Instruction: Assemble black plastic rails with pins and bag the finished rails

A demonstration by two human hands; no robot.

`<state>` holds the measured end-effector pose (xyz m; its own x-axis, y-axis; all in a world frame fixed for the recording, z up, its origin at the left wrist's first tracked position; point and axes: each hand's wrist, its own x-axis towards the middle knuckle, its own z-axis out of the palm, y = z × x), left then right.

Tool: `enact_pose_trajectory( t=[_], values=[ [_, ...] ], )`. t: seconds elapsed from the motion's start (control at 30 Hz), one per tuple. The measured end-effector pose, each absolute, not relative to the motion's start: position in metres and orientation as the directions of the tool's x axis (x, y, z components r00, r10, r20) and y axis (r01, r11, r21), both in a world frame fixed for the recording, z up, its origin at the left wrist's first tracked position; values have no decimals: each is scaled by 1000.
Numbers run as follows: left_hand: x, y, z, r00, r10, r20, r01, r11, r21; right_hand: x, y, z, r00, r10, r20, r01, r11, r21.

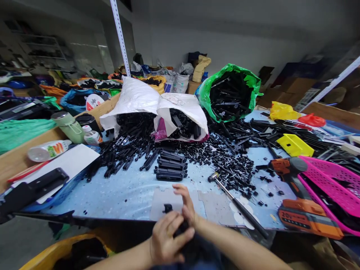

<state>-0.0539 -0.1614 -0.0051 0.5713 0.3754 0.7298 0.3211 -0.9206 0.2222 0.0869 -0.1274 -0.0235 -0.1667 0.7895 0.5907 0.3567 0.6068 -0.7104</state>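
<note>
At the front edge of the table my left hand point(168, 236) is closed around a black plastic part point(182, 227), mostly hidden by the fingers. My right hand point(189, 210) meets it from the right, closed on the same part, with its upper fingers curled above. A small black piece point(168, 207) shows just past the left fingers; whether it belongs to the held part I cannot tell. Beyond the hands lies a stack of long black plastic parts point(171, 165). A hammer point(237, 202) rests to the right, its head pointing away from me.
An orange cordless drill point(306, 217) lies by a pink basket point(312, 168). Small black pieces with metal pins point(233, 168) spread across the middle right. White sacks point(137, 95) and a green bag point(205, 93) spill black parts behind. Bottles point(91, 135) stand left.
</note>
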Motion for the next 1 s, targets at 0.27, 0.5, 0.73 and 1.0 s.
enact_pose_trajectory(
  t=[0.27, 0.5, 0.73, 1.0],
  values=[
    [-36, -94, -16, 672, 606, 425, 658, -752, 32, 121, 76, 26, -296, 955, 33, 927, 296, -229],
    [-57, 7, 20, 173, 959, 225, 931, -234, 281, 103, 123, 19, -274, 952, -137, 961, 267, -70],
    [-83, 110, 34, -44, 993, 105, 950, 9, 313, 128, 113, 28, -252, 964, -89, 968, 252, -19],
    [-52, -19, 51, 292, 945, 148, 835, -328, 441, 173, 83, 31, -186, 980, -70, 978, 177, -115]
  ],
)
